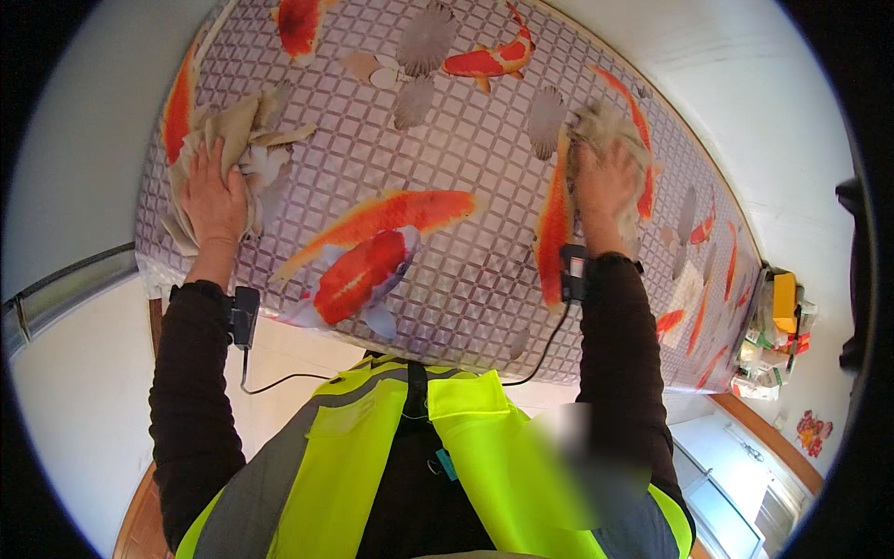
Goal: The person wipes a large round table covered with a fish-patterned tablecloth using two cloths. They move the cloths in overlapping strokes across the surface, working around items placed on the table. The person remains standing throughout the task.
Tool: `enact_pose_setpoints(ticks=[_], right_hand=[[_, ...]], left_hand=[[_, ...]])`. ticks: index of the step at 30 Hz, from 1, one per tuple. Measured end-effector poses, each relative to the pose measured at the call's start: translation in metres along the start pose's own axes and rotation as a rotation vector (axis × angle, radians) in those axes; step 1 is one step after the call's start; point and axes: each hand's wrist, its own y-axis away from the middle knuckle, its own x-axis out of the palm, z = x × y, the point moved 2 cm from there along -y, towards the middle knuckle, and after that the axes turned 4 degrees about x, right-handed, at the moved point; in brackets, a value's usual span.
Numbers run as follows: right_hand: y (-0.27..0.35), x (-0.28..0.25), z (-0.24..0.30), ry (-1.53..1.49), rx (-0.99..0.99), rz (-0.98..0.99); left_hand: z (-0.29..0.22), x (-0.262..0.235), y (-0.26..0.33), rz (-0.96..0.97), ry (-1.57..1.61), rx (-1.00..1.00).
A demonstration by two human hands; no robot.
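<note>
On the left, my left hand (216,200) lies flat with its fingers stretched over a crumpled beige cloth (233,126). The cloth rests on a tabletop covering (447,158) printed with a grid and orange koi. Farther right, my right hand (603,182) presses down on another bunched beige cloth (633,140), its fingers bent into the fabric and partly blurred. Both arms reach well forward and wide apart. Each wrist wears a dark strap with a small black box, from which a thin cable runs toward my body.
White walls (736,74) border the table's far and right sides. Beyond its right end sits a pile of packages with a yellow box (784,300). A metal-edged ledge (79,284) stands by the left corner. Light floor (303,349) shows between me and the table's near edge.
</note>
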Motion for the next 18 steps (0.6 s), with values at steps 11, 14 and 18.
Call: enact_pose_setpoints(ticks=[11, 14, 18], right_hand=[[0.113, -0.07, 0.241, -0.443, -0.593, 0.049], [0.165, -0.09, 0.256, -0.601, -0.653, 0.12], [0.212, -0.102, 0.248, -0.678, -0.664, 0.216]], left_hand=[[-0.003, -0.001, -0.002, 0.028, 0.002, -0.013], [-0.003, -0.002, -0.004, 0.018, 0.022, 0.01], [-0.005, -0.003, -0.003, 0.042, 0.023, 0.006]])
